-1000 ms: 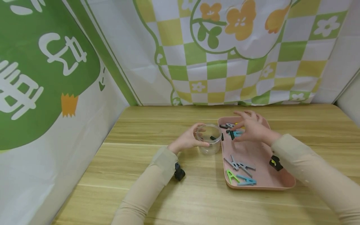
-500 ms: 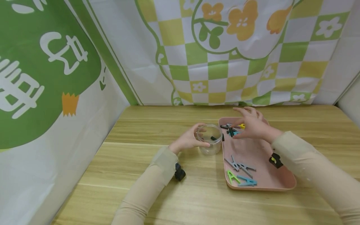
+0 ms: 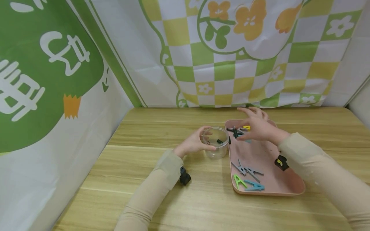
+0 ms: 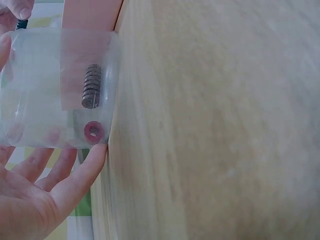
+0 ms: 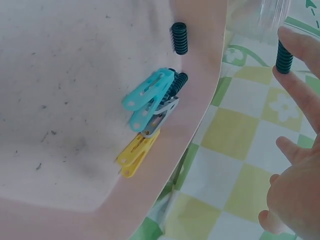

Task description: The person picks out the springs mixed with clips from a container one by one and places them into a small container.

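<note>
Your left hand (image 3: pixel 193 144) cups the clear jar (image 3: pixel 215 143) beside the pink tray (image 3: pixel 267 186); keep it steady. Your right hand (image 3: pixel 255 127) pinches a dark spring (image 5: pixel 283 56): carry it level over the jar's mouth before letting go.

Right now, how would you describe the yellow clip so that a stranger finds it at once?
Look at the pink tray on the wooden table, at its far end. There, by the right hand, lies the yellow clip, the only yellow one.

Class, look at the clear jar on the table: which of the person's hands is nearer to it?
Left. The left hand grips the clear jar; the right hand is apart from it, above the pink tray.
</note>
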Tool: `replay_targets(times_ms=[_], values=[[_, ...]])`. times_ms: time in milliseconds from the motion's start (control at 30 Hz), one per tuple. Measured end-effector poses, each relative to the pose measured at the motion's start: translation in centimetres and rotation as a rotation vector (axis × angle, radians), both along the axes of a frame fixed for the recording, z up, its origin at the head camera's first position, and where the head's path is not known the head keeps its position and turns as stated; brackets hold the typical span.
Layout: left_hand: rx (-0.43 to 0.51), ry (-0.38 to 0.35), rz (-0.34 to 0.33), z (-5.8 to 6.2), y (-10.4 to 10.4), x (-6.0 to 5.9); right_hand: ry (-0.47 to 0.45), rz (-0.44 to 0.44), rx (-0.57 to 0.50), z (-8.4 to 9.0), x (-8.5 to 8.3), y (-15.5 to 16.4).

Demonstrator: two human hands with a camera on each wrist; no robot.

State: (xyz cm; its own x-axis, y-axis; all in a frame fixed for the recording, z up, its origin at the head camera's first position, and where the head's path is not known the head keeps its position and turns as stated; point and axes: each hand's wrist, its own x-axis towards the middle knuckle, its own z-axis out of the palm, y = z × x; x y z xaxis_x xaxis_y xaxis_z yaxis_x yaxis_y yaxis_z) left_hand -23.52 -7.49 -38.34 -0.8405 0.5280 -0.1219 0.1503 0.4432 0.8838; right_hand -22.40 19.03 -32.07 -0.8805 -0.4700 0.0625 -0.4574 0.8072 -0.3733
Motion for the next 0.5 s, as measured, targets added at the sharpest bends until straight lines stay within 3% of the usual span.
replay_targets(times_ms=[500], values=[[0.02, -0.014, -0.004, 0.4, 0.0, 0.2, 0.006, -0.005, 0.01, 1.1, -0.2, -1.2]])
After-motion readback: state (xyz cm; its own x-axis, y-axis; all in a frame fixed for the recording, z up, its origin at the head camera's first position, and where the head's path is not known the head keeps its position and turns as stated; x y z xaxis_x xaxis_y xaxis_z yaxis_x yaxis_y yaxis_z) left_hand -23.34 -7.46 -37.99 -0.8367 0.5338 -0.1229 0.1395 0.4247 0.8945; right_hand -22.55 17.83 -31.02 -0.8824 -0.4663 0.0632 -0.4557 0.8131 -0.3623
